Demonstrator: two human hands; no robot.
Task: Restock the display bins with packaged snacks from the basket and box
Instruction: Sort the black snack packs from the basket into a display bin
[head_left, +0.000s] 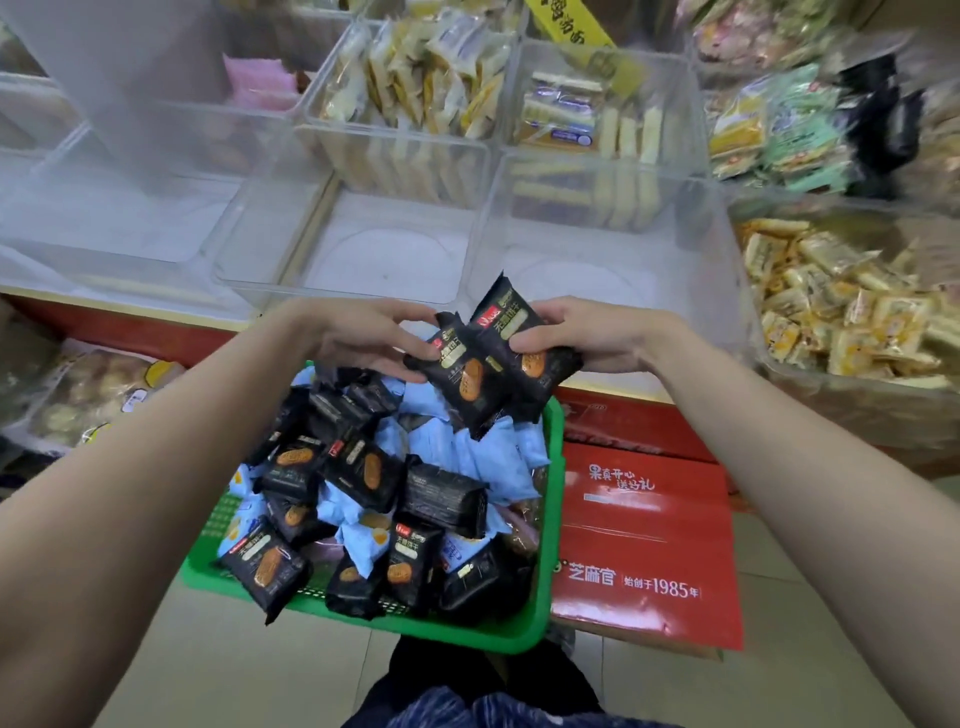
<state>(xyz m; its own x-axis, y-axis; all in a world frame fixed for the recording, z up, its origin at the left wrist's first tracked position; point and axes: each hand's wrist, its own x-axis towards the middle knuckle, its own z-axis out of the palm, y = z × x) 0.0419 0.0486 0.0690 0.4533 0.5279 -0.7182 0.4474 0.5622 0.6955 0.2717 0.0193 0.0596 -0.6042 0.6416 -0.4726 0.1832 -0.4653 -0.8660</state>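
At the far left, beside the green basket (540, 525), a clear bag of pale round snacks (88, 395) lies below the red shelf edge. Above it you have a row of clear display bins; the bin in front of your left hand (358, 260) shows only its bare floor, and so does the next bin to the right (597, 244). Behind them, two bins hold yellow and white wrapped cakes (431, 73).

Your left hand (363, 338) reaches over the basket's far end, fingers loosely curled, their tips touching the left edge of a bunch of black snack packets (493, 358). Your right hand (597, 338) grips that same bunch, thumb on top, fingers curled under it. The bunch hangs just above the basket, short of the bins.

Below, the basket sits on the floor, heaped with black packets (358, 467) and light blue packets (488, 447) mixed together.

Right of the basket, touching it, lies a red box (644, 545) with white lettering. Farther right, a bin is piled with yellow packets (841, 306).
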